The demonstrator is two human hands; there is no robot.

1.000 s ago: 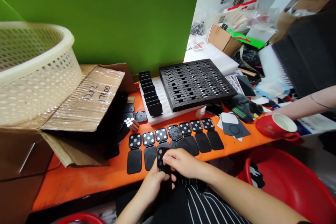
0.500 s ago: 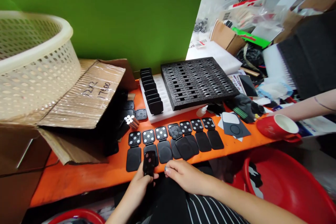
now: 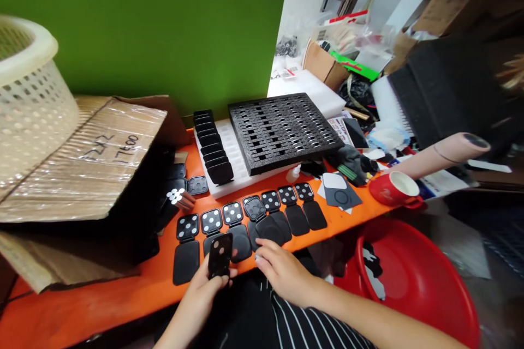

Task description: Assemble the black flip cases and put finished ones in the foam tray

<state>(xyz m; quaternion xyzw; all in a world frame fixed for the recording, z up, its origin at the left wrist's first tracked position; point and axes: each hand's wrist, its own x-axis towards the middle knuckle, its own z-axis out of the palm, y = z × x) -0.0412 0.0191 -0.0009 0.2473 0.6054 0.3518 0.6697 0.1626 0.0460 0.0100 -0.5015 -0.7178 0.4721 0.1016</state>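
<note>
My left hand [image 3: 207, 283] grips a black flat hinged piece [image 3: 220, 253] with pale round spots on its face, tilted up above the table's front edge. To its right, my right hand [image 3: 280, 270] is apart from that piece, its thumb and fingertips drawn together; whatever they pinch is too small to make out. Beyond both hands lies a row of similar opened black pieces, several with silver discs in the upper plate [image 3: 211, 220] and a plain lower flap [image 3: 186, 263]. One upper plate [image 3: 254, 208] shows dark round recesses. A bundle of silver-ended rods [image 3: 180, 198] lies behind the row.
Black plates stand upright [image 3: 215, 147] in a white foam tray [image 3: 237, 166], beside a slotted black foam block [image 3: 286, 131]. A cardboard box [image 3: 118, 147] and white basket [image 3: 36, 82] stand left. At right are a red mug [image 3: 387, 190], a pink cylinder [image 3: 446, 155] and a red basin [image 3: 429, 278].
The view has swung right, so the table's things sit further left. My left hand has raised the black piece slightly. My right hand stays close by, its fingers lifted a little.
</note>
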